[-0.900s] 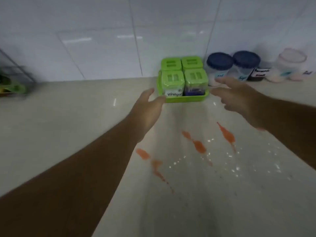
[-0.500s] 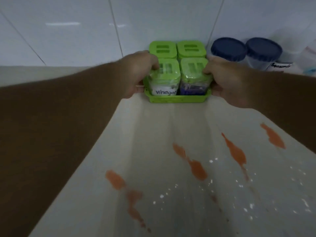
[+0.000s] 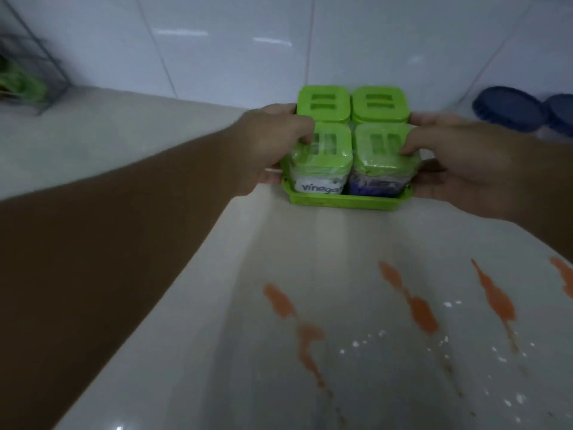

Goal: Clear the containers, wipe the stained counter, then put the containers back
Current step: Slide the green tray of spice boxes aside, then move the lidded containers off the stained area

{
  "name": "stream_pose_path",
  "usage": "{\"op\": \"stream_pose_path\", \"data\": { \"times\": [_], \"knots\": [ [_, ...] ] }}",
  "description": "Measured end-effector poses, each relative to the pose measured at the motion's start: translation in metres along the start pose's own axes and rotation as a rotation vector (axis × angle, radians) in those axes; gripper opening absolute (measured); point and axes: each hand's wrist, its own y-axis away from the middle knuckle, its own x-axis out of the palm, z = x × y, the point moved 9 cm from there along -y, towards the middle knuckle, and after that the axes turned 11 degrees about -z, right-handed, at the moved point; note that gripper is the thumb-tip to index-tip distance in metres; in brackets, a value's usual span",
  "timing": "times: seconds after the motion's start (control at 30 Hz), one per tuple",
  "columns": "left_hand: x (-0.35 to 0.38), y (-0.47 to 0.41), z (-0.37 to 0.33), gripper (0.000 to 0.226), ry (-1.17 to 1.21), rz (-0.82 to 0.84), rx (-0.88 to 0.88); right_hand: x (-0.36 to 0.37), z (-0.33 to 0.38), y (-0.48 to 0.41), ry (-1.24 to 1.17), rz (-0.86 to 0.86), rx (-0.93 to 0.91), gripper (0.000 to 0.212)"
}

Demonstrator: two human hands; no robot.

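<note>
Though blurred, green container tray between left hand and right hand, both apparently gripping its sides.

One word can be read: "vinega", in purple lowercase letters on a white label on the face of the front-left container in the green tray. The end of the word is lost at the label's right edge, next to the neighbouring container. The front-right container in the tray bears a dark purple label, and its print is too blurred to read
</note>
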Motion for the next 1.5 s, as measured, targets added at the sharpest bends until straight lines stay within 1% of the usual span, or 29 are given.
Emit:
{"op": "stream_pose_path", "data": {
  "times": [0.07, 0.13, 0.23, 0.4, 0.47, 0.57, 0.73, 0.83, 0.93, 0.97, 1.0, 1.03, 1.07, 1.1, 1.13, 1.2, 1.27, 1.33, 1.37, 1.43, 1.5],
  "knots": [
    [-0.043, 0.019, 0.014, 0.044, -0.017, -0.009, 0.012, 0.037, 0.003, 0.02, 0.004, 0.068, -0.031, 0.047],
    [-0.091, 0.041, 0.029, 0.045, -0.022, -0.067, 0.015, 0.082, 0.003, 0.043, -0.01, 0.156, -0.046, 0.046],
    [-0.162, 0.079, 0.052, 0.046, -0.011, -0.147, 0.002, 0.149, 0.0, 0.076, -0.02, 0.26, -0.051, 0.053],
    [-0.267, 0.134, 0.095, 0.046, -0.004, -0.333, -0.081, 0.251, -0.008, 0.128, 0.057, 0.384, -0.055, 0.058],
    [-0.299, 0.15, 0.108, 0.046, 0.003, -0.398, -0.104, 0.284, -0.01, 0.147, 0.085, 0.427, -0.068, 0.069],
    [-0.333, 0.168, 0.123, 0.046, 0.015, -0.449, -0.124, 0.321, -0.01, 0.166, 0.109, 0.456, -0.11, 0.084],
    [-0.364, 0.18, 0.146, 0.046, -0.002, -0.491, -0.134, 0.353, -0.018, 0.185, 0.134, 0.49, -0.134, 0.09],
    [-0.37, 0.183, 0.154, 0.046, -0.01, -0.519, -0.148, 0.357, -0.023, 0.191, 0.166, 0.467, -0.174, 0.086],
    [-0.369, 0.183, 0.152, 0.043, -0.062, -0.505, -0.142, 0.353, -0.019, 0.194, 0.247, 0.447, -0.259, 0.078],
    [-0.372, 0.182, 0.15, 0.041, -0.092, -0.523, -0.133, 0.35, -0.018, 0.194, 0.271, 0.449, -0.273, 0.077],
    [-0.377, 0.183, 0.143, 0.04, -0.133, -0.586, -0.12, 0.345, -0.016, 0.193, 0.284, 0.459, -0.28, 0.076],
    [-0.383, 0.184, 0.131, 0.043, -0.201, -0.693, -0.097, 0.337, -0.014, 0.19, 0.291, 0.464, -0.28, 0.075],
    [-0.384, 0.187, 0.114, 0.049, -0.325, -0.776, -0.039, 0.324, -0.012, 0.185, 0.3, 0.457, -0.274, 0.073],
    [-0.378, 0.186, 0.095, 0.051, -0.481, -0.814, 0.026, 0.306, -0.009, 0.177, 0.315, 0.432, -0.269, 0.069],
    [-0.365, 0.179, 0.079, 0.051, -0.586, -0.814, 0.09, 0.284, -0.006, 0.168, 0.336, 0.39, -0.27, 0.062],
    [-0.316, 0.159, 0.05, 0.046, -0.668, -0.725, 0.222, 0.226, -0.001, 0.149, 0.387, 0.275, -0.295, 0.047],
    [-0.243, 0.141, 0.021, 0.041, -0.698, -0.597, 0.342, 0.157, -0.002, 0.13, 0.435, 0.141, -0.339, 0.035],
    [-0.165, 0.124, -0.002, 0.043, -0.706, -0.486, 0.473, 0.078, -0.008, 0.109, 0.491, -0.019, -0.333, 0.026],
    [-0.126, 0.116, -0.009, 0.043, -0.694, -0.428, 0.518, 0.037, -0.013, 0.098, 0.522, -0.104, -0.323, 0.023],
    [-0.05, 0.103, -0.018, 0.042, -0.648, -0.314, 0.549, -0.043, -0.021, 0.081, 0.593, -0.269, -0.308, 0.022],
    [0.023, 0.094, -0.034, 0.05, -0.61, -0.233, 0.621, -0.112, -0.024, 0.066, 0.672, -0.397, -0.279, 0.024]
  ]
}}
